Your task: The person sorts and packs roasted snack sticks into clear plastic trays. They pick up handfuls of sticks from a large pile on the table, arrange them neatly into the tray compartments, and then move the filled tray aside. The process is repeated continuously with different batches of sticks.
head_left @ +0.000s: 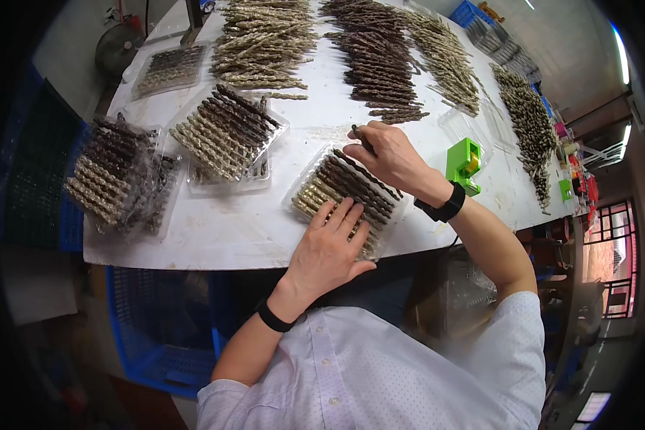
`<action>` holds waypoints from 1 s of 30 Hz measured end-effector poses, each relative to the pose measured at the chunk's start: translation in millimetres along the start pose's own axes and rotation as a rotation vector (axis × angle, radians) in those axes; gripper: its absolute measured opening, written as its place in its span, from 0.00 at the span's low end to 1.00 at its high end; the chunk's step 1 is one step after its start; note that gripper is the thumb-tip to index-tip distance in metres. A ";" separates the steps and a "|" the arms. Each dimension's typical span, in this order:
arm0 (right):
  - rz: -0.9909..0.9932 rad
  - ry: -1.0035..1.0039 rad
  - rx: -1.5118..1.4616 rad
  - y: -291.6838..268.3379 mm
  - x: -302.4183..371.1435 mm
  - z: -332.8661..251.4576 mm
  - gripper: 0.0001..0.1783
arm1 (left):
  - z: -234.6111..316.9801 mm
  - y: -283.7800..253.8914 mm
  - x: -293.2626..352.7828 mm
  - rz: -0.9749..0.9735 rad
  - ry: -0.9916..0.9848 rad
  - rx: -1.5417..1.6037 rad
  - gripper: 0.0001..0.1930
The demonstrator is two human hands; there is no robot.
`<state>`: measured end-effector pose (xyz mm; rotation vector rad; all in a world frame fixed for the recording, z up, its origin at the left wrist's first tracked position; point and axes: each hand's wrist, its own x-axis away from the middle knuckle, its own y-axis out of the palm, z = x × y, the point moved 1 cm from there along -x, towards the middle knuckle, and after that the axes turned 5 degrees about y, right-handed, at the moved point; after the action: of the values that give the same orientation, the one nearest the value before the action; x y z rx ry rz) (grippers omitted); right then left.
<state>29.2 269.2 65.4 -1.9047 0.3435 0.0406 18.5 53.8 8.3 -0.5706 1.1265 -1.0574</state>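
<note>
Right in front of me, near the table's front edge, lies a clear plastic tray (294, 195). Rows of spiral-twisted drill bits fill it, gold ones (309, 202) on one side and dark ones (351, 179) on the other. My left hand (327, 244) rests flat over the gold bits, fingers spread. Above the tray's far right corner, my right hand (393, 154) is closed round a dark drill bit (363, 138), mostly hidden by the fingers. How many bits it holds cannot be seen.
Filled trays (226, 132) and a stack of wrapped ones (111, 172) stand left. Piles of gold bits (265, 46), dark bits (376, 54) and smaller pieces (527, 122) lie beyond. Right of my hand stands a green tape dispenser (464, 163); a blue crate (168, 358) sits below the table.
</note>
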 end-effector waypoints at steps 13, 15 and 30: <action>-0.168 0.153 0.250 17.9 25.2 9.2 0.21 | -0.2 0.5 0.6 -0.005 -0.003 0.011 0.34; -0.125 0.136 0.217 14.3 25.2 5.3 0.18 | -0.1 -0.1 1.2 -0.008 -0.006 0.010 0.34; -0.047 -0.061 0.212 7.7 28.3 7.7 0.10 | 1.5 -4.9 -0.3 0.009 0.015 0.048 0.36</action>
<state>55.3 267.7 50.2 -1.6974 0.2517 0.0298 18.0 51.8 13.0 -0.5199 1.1126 -1.0803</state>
